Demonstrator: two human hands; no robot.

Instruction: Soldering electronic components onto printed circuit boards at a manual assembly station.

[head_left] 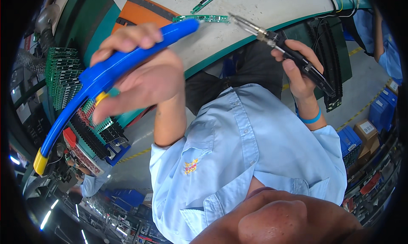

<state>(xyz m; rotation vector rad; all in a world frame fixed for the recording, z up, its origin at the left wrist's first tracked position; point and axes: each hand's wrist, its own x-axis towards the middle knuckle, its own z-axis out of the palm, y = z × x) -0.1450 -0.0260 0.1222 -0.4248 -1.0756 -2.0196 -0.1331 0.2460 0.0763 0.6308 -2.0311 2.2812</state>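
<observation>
Pale grey speckled worktop point(272, 10) edged with a green rim, curving across the upper field. Grey concrete floor point(361, 86) marked with yellow-and-black striped lines. Stacked blue plastic crates point(382, 110) and brown cardboard boxes point(367, 131) stand at right beside metal shelving. Racks of upright green circuit boards point(61, 76) fill the left side. Long fluorescent ceiling tubes point(44, 219) glow white at lower left.
</observation>
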